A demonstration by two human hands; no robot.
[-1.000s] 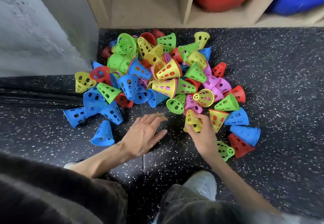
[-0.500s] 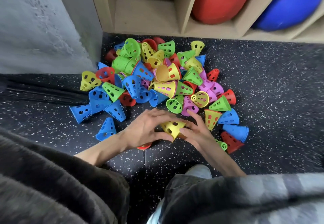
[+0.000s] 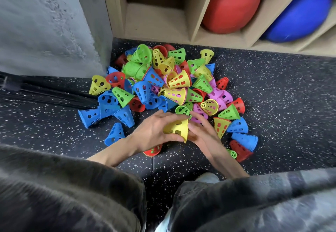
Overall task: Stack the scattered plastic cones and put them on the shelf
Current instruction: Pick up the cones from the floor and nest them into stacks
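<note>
A heap of perforated plastic cones [image 3: 163, 82] in blue, green, yellow, red and pink lies on the dark speckled floor in front of a wooden shelf [image 3: 156, 19]. Both hands hold one yellow cone [image 3: 177, 129] on its side just in front of the heap. My left hand [image 3: 154, 131] wraps its narrow end from the left, while my right hand [image 3: 201, 131] cups the wide rim from the right. A red cone [image 3: 152, 151] lies on the floor under my left wrist, partly hidden.
The shelf's left cubby stands bare; a red ball [image 3: 231, 4] and a blue ball [image 3: 300, 15] fill the cubbies to the right. A grey wall [image 3: 45, 22] rises at the left, with black bars [image 3: 45, 93] at its foot. My knees fill the bottom.
My right hand picked a yellow cone from the heap's near edge and brought it to my left hand, which closed on it. The view has tilted up toward the shelf.
</note>
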